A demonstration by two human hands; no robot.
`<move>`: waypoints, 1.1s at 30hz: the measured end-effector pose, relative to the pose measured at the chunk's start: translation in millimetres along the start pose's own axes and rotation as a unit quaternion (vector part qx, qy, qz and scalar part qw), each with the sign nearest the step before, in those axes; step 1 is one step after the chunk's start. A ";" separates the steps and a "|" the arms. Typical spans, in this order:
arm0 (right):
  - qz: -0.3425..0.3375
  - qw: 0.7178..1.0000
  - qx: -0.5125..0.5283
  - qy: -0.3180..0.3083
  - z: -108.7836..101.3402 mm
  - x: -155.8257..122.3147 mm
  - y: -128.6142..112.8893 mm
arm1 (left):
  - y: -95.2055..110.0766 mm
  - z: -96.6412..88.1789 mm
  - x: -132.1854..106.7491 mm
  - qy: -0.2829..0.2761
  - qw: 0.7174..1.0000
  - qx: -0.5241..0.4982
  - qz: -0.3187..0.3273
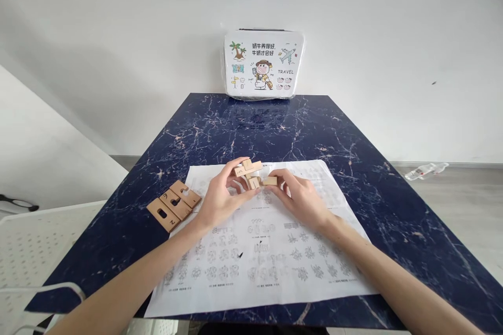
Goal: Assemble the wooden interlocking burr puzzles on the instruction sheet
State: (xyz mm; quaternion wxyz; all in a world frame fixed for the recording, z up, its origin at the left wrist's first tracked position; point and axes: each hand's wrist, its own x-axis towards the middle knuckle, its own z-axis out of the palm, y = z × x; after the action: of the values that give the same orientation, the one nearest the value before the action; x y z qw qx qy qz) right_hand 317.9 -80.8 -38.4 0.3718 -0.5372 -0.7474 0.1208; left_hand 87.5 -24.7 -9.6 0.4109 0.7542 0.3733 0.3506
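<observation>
My left hand is closed around a small cluster of interlocked wooden puzzle pieces, some marked with numbers. From the right, my right hand pinches a short wooden puzzle piece by its end. That piece points at the lower part of the cluster; whether the two touch is hard to tell. Both hands are just above a white instruction sheet printed with small diagrams. To the left lie several flat wooden pieces with cut-out slots and numbers, side by side.
A dark blue marbled table carries the sheet. At its far edge, a white cartoon-printed case in plastic wrap stands against the wall. A white perforated chair is at the left. Clear plastic packaging lies off the table on the right.
</observation>
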 end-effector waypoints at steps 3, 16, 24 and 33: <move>-0.016 1.000 -0.004 0.026 0.6 0.1 -1.9 | 0.3 2.3 -0.7 -0.004 0.999 0.032 0.021; -0.044 0.999 0.008 0.018 4.8 -3.8 -5.7 | -2.4 4.7 -2.9 -0.025 0.995 0.056 0.081; -0.055 0.998 0.031 -0.004 -0.2 -4.8 -10.4 | -4.7 2.9 -3.2 -0.016 0.985 0.107 0.134; -0.090 0.992 0.080 0.031 -3.1 -2.0 -14.9 | -2.6 4.2 -4.2 -0.066 0.997 0.008 0.050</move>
State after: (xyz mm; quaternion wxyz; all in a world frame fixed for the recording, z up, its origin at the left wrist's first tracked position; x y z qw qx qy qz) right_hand 309.7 -89.2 -28.5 0.4459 -0.4397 -0.7688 0.1296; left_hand 88.3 -28.7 -14.6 0.4108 0.7968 0.3100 0.3167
